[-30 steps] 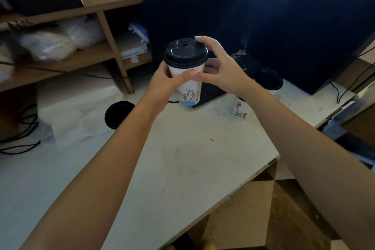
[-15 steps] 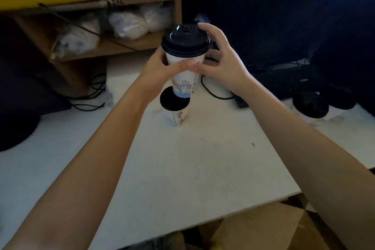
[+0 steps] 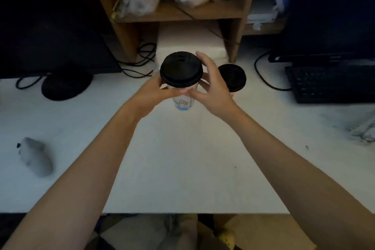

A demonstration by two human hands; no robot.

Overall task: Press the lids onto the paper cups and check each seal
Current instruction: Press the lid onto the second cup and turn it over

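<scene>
A white paper cup (image 3: 183, 102) with a blue printed band carries a black lid (image 3: 180, 69) on its rim. Both hands hold it above the white table (image 3: 182, 158). My left hand (image 3: 151, 91) grips the cup's left side just under the lid, thumb across the front. My right hand (image 3: 213, 87) grips the right side, its fingers curled up round the lid's edge and thumb meeting the left thumb. Behind my right hand stands a second cup topped with a black lid (image 3: 233, 77); its body is mostly hidden.
A grey mouse (image 3: 35, 156) lies at the left. A black monitor foot (image 3: 66, 85) and cables sit at the back left, a black keyboard (image 3: 328, 83) at the right. A wooden shelf (image 3: 178, 14) with plastic bags stands behind.
My view has swung left and downward. The cup stays in both hands with the same grip, and the second lidded cup now shows behind my right hand instead of below the held cup.
</scene>
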